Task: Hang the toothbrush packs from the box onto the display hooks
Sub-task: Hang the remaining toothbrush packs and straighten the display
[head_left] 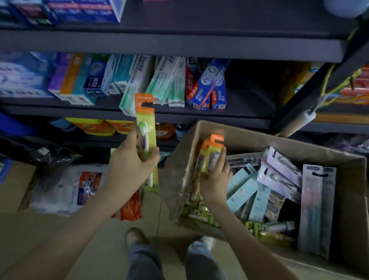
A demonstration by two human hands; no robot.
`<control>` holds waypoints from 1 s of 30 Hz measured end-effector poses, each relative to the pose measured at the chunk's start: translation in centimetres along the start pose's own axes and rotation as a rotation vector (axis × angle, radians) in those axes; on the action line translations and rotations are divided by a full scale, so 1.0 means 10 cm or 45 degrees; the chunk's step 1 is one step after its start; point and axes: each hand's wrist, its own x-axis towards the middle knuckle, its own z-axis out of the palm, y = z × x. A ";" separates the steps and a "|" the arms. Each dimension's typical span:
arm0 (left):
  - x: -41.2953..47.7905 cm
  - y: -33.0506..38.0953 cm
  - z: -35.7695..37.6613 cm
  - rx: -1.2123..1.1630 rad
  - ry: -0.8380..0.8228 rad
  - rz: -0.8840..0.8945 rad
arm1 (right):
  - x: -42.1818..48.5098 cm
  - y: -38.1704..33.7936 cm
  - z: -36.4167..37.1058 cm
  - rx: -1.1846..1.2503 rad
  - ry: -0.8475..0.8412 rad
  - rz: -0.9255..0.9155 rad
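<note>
Blur smears the toothpaste boxes [162, 80]; my left grip [131, 159] clasps one toothbrush pack [147, 117], my right grip [217, 177] a yellow pair [209, 156] over the box [351, 214], lower ends hidden.

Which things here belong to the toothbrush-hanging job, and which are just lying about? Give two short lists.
Job: toothbrush pack in left hand; orange-topped packs in right hand; cardboard box; loose packs.
Lying about: toothpaste cartons; wrapped bundle.
</note>
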 end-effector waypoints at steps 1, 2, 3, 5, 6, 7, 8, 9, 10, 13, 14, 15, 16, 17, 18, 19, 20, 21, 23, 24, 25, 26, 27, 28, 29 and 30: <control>0.00 -0.03 -0.02 -0.011 -0.013 0.003 | -0.03 0.01 -0.04 0.009 0.033 -0.004; 0.01 -0.06 -0.05 -0.033 -0.026 0.006 | -0.06 0.00 -0.09 0.032 0.080 -0.015; 0.02 -0.08 -0.09 -0.051 -0.041 0.008 | -0.09 -0.02 -0.15 0.076 0.136 -0.032; 0.03 -0.13 -0.18 -0.071 -0.070 0.042 | -0.17 -0.14 -0.27 0.189 0.269 -0.070; 0.04 -0.15 -0.24 -0.080 -0.081 0.064 | -0.20 -0.23 -0.33 0.228 0.343 -0.096; 0.06 -0.18 -0.32 -0.087 -0.092 0.081 | -0.23 -0.36 -0.39 0.249 0.433 -0.143; 0.09 -0.22 -0.41 -0.094 -0.100 0.099 | -0.25 -0.50 -0.43 0.256 0.521 -0.200; 0.13 -0.27 -0.51 -0.099 -0.111 0.111 | -0.29 -0.66 -0.45 0.259 0.593 -0.263; 0.17 -0.32 -0.63 -0.118 -0.117 0.126 | -0.33 -0.85 -0.46 0.263 0.645 -0.335; 0.28 -0.55 -1.16 -0.174 -0.097 0.160 | -0.54 -1.56 -0.37 0.287 0.737 -0.524; 0.33 -0.62 -1.39 -0.174 -0.073 0.186 | -0.61 -1.84 -0.30 0.292 0.778 -0.599; 0.37 -0.68 -1.57 -0.167 -0.048 0.214 | -0.67 -2.07 -0.24 0.279 0.816 -0.687; 0.45 -0.80 -1.86 -0.155 -0.006 0.261 | -0.74 -2.41 -0.11 0.279 0.846 -0.789; 0.52 -0.87 -2.08 -0.140 0.028 0.301 | -0.79 -2.68 -0.02 0.279 0.841 -0.873; 0.62 -0.97 -2.32 -0.118 0.071 0.325 | -0.84 -2.98 0.08 0.274 0.809 -0.952; 0.69 -1.07 -2.59 -0.111 0.131 0.332 | -0.90 -3.30 0.18 0.256 0.780 -1.038; 0.76 -1.15 -2.85 -0.116 0.182 0.330 | -0.96 -3.62 0.27 0.237 0.746 -1.100; 0.82 -1.23 -3.08 -0.128 0.232 0.334 | -1.02 -3.91 0.34 0.228 0.710 -1.144; 0.92 -1.34 -3.51 -0.155 0.310 0.367 | -1.09 -4.45 0.46 0.212 0.644 -1.231; 0.97 -1.38 -3.69 -0.161 0.343 0.386 | -1.12 -4.69 0.51 0.198 0.620 -1.278; 1.04 -1.43 -3.85 -0.168 0.382 0.390 | -1.14 -4.91 0.55 0.179 0.607 -1.330; 1.10 -1.47 -4.01 -0.168 0.421 0.385 | -1.15 -5.11 0.59 0.152 0.604 -1.387; 1.16 -1.51 -4.17 -0.166 0.462 0.377 | -1.15 -5.30 0.63 0.118 0.601 -1.440; 1.22 -1.57 -4.32 -0.166 0.501 0.375 | -1.15 -5.49 0.66 0.084 0.596 -1.491; 1.28 -1.62 -4.46 -0.169 0.543 0.381 | -1.13 -5.66 0.69 0.057 0.582 -1.534; 1.34 -1.67 -4.60 -0.176 0.586 0.382 | -1.11 -5.83 0.72 0.036 0.554 -1.565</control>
